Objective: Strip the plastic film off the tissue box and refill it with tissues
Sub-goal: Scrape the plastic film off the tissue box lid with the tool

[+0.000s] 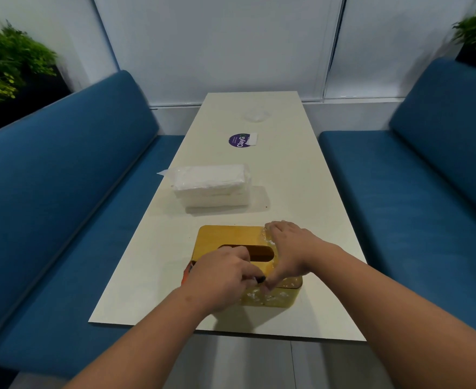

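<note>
A gold tissue box (225, 237) with a dark oval slot stands on the near end of the white table (301, 192). Crinkled clear plastic film (270, 297) still clings to its right end and front face. My left hand (220, 279) lies over the box's near left part, fingers curled round a small orange and black tool (187, 272) whose dark tip shows beside my right thumb. My right hand (290, 248) spans the box's right end, with fingers over the far edge and the thumb at the near edge. A wrapped pack of white tissues (211, 186) lies just beyond the box.
A purple round sticker (238, 140) and a small white slip sit mid-table. A crumpled clear plastic scrap (256, 115) lies near the far end. Blue padded benches (63, 220) (427, 206) flank the table, and a white wall closes the far end.
</note>
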A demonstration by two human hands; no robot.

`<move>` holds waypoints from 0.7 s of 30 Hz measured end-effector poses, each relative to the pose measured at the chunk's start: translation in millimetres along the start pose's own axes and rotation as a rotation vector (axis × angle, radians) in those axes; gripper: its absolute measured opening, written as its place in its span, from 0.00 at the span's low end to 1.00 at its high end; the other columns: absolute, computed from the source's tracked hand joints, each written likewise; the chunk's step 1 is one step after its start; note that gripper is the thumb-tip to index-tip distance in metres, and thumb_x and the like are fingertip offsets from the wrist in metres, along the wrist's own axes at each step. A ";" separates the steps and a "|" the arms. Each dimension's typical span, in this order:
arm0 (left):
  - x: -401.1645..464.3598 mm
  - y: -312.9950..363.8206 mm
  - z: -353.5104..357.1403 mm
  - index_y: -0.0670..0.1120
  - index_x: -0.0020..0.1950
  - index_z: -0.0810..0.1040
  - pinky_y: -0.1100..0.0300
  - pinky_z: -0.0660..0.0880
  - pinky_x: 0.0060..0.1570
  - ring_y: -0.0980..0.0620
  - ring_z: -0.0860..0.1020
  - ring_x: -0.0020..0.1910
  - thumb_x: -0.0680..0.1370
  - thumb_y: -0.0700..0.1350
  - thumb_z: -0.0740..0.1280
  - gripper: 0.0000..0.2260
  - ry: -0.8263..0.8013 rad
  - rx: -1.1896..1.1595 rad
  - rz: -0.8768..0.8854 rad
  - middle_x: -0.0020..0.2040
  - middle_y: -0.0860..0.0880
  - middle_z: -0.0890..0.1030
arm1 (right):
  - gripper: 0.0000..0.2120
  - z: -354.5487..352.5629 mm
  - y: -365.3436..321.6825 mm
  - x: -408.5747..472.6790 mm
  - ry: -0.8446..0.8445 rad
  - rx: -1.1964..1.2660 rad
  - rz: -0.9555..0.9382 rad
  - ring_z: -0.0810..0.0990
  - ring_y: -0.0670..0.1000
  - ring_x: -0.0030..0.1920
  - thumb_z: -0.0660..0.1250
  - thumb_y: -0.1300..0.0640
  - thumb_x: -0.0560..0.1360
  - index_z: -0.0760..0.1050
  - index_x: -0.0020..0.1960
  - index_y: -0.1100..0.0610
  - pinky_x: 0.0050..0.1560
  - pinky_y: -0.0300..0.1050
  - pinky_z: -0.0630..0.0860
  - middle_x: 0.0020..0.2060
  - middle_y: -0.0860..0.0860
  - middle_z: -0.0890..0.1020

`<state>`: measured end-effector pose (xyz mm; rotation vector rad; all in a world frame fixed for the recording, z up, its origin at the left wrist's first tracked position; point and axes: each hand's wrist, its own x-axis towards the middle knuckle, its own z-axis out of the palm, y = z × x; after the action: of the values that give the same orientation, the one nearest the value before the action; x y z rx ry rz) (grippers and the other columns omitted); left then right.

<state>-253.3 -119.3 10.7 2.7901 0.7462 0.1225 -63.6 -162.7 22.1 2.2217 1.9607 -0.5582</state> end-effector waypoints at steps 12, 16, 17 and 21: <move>2.8 -8.1 -7.2 0.63 0.57 0.79 0.61 0.67 0.38 0.58 0.71 0.48 0.77 0.56 0.63 0.11 -0.055 -0.002 0.026 0.44 0.62 0.70 | 0.66 1.6 1.5 1.5 -0.001 0.011 -0.002 0.53 0.54 0.76 0.74 0.27 0.53 0.47 0.78 0.54 0.73 0.56 0.60 0.77 0.50 0.54; 10.5 -5.3 -10.1 0.64 0.57 0.79 0.61 0.64 0.35 0.57 0.70 0.47 0.77 0.57 0.63 0.11 -0.032 0.016 0.012 0.46 0.61 0.73 | 0.67 1.6 2.2 3.1 -0.001 0.010 0.002 0.53 0.54 0.76 0.74 0.27 0.52 0.47 0.78 0.54 0.73 0.56 0.60 0.77 0.50 0.55; 12.9 0.2 -8.7 0.63 0.57 0.79 0.59 0.65 0.36 0.56 0.71 0.48 0.77 0.57 0.63 0.11 -0.035 0.021 0.028 0.48 0.59 0.74 | 0.67 1.8 2.2 3.4 0.001 0.010 0.001 0.54 0.54 0.76 0.74 0.27 0.52 0.47 0.78 0.54 0.73 0.56 0.60 0.77 0.50 0.55; 8.7 1.8 -9.0 0.63 0.56 0.80 0.59 0.67 0.38 0.56 0.71 0.48 0.77 0.56 0.63 0.10 -0.068 0.024 0.084 0.46 0.59 0.73 | 0.67 3.3 3.7 3.5 0.006 0.010 -0.013 0.53 0.54 0.76 0.74 0.26 0.51 0.47 0.78 0.55 0.73 0.55 0.59 0.77 0.50 0.54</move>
<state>-246.2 -114.5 20.0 2.8336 0.6183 0.0341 -60.3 -161.1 17.3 2.2210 1.9813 -0.5646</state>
